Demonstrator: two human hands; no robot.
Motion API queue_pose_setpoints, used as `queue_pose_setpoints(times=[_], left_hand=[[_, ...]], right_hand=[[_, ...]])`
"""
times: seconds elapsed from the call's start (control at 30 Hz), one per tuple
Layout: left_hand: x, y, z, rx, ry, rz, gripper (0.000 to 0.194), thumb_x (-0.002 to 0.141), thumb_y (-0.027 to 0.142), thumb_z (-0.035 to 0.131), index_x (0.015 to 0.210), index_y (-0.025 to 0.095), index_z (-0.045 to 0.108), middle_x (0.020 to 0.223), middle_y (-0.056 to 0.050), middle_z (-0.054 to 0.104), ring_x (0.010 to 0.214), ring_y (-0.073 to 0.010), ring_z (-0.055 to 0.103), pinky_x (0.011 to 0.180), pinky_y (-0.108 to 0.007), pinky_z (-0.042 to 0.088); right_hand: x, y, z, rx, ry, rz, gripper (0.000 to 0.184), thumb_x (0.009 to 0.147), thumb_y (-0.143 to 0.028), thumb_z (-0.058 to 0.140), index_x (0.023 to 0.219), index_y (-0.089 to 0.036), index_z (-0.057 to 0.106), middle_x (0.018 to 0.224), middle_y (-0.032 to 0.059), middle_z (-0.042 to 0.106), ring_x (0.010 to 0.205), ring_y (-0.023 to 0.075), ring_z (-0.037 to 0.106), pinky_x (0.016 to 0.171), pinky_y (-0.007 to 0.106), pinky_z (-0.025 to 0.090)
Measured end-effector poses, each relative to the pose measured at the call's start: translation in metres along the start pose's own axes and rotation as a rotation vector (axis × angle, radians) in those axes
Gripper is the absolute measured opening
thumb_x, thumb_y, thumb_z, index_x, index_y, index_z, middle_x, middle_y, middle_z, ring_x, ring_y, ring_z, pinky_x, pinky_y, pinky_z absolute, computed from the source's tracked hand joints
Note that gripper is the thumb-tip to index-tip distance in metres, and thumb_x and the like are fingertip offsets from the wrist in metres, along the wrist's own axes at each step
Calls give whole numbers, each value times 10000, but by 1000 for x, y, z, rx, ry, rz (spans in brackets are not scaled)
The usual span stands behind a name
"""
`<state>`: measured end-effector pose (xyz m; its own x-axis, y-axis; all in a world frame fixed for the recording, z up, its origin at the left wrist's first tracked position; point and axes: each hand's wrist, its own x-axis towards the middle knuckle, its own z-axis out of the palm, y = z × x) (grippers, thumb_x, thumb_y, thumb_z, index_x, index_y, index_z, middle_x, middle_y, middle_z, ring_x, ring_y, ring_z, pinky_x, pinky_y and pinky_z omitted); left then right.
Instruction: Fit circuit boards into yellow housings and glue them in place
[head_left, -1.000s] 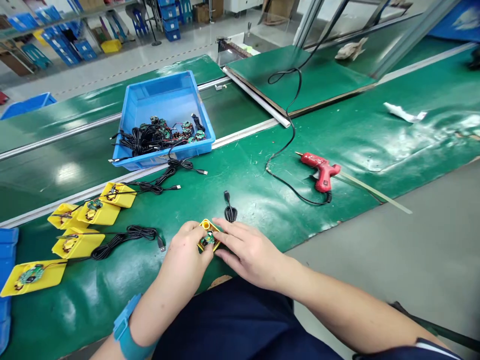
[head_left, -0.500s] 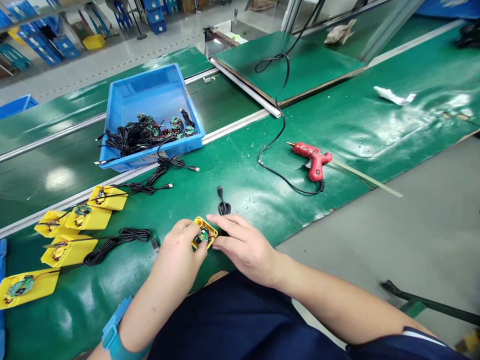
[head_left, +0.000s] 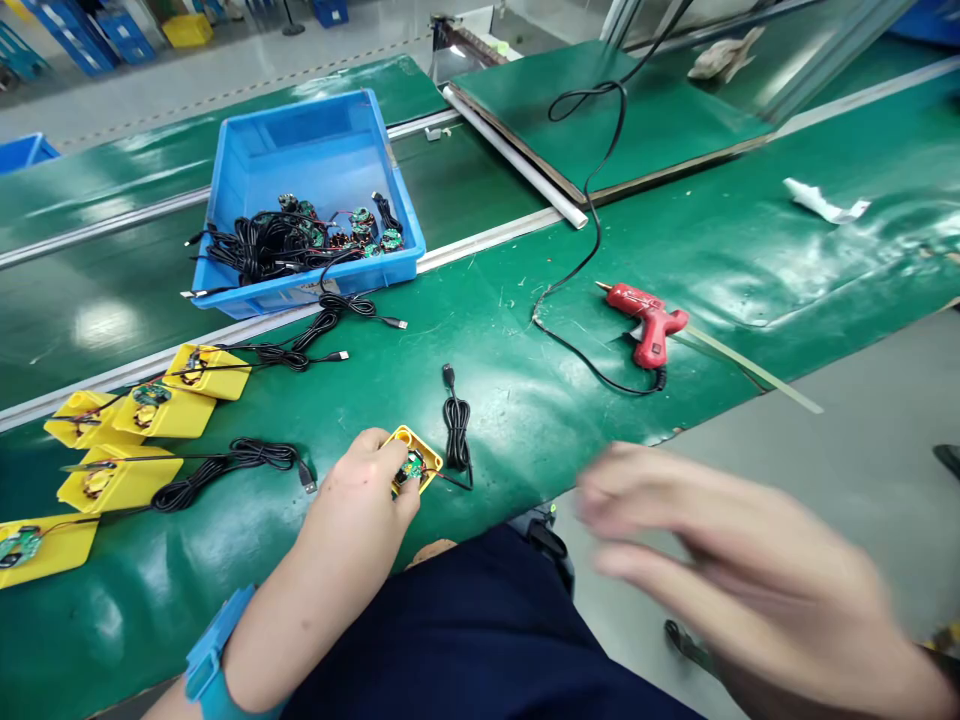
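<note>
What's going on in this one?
A person at a green conveyor belt has their left hand on a small yellow plastic holder carrying a green circuit board, beside a coiled black USB cable. Their right hand is blurred, off to the right above the floor. More yellow holders lie to the left, a blue plastic bin holds cables and boards, and a red hot glue gun lies on the belt.

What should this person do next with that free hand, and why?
Probably move the right hand over to the yellow holder and steady the board. The left hand is alone on it, and the coiled black cable lies just beside it, its thin lead seemingly running toward the holder.
</note>
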<state>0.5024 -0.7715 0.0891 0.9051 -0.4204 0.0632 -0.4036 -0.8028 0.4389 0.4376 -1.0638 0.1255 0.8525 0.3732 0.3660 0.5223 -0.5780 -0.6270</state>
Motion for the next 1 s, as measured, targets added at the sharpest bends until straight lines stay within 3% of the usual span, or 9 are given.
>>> queue_pose_setpoints(times=[0.2,0.33,0.43,0.57,0.67,0.77,0.87,0.93,1.0], left_hand=[[3,3,-5,-3,-77,-11,169,822,67,641,935,190,674,958,-65,670,842,-211,676,787,-352,575],[3,1,-2,0,-84,-43,243,791,52,662,999,175,691,1047,-93,684,885,-224,681,816,-369,584],[3,2,0,-14,-111,-65,227,802,72,658,996,180,703,1039,-89,682,887,-220,679,829,-368,584],[4,10,-3,-38,-219,-124,151,854,120,619,955,195,702,1002,-69,663,805,-191,669,767,-347,582],[5,14,-8,-18,-303,-186,133,866,124,602,941,180,697,1026,-80,655,808,-196,677,751,-349,580],[6,15,-10,-10,-323,-194,100,865,133,609,915,176,684,1072,-90,654,831,-204,688,734,-340,581],[5,14,-10,-1,-318,-171,96,885,151,594,909,182,682,1078,-89,661,781,-187,686,675,-312,574],[5,12,-8,19,-295,-144,101,887,162,589,912,184,684,1081,-91,667,749,-182,684,634,-302,567],[3,11,-7,40,-258,-114,105,873,160,589,909,187,685,1090,-93,673,727,-183,685,597,-297,559]], right_hand=[[57,-7,87,-130,-121,-253,130,984,-172,557,1013,-154,682,1428,207,551,1245,319,560,955,505,575],[67,12,107,-89,-192,-187,198,994,-133,519,1020,-172,711,1473,162,540,1346,289,495,1051,503,532],[71,24,112,117,-223,-173,178,979,-132,568,950,-197,731,1485,119,542,1354,280,486,1085,524,494],[73,30,111,597,-273,51,107,940,-186,682,836,-194,701,1455,110,569,1333,275,528,1094,516,467],[70,26,99,796,-188,256,112,937,-209,698,827,-200,678,1410,102,599,1339,275,532,1085,485,464],[62,20,75,959,29,244,137,963,-249,675,831,-221,647,999,62,732,1025,215,677,906,401,545],[51,17,45,1155,185,230,395,1006,-442,606,683,-229,523,430,-63,440,465,121,518,501,269,443],[42,19,31,1184,191,238,572,1024,-552,517,580,-215,390,344,-84,253,340,92,370,404,263,321],[33,24,25,1076,166,222,550,1028,-487,533,572,-210,399,378,-70,309,364,94,393,418,269,343]])
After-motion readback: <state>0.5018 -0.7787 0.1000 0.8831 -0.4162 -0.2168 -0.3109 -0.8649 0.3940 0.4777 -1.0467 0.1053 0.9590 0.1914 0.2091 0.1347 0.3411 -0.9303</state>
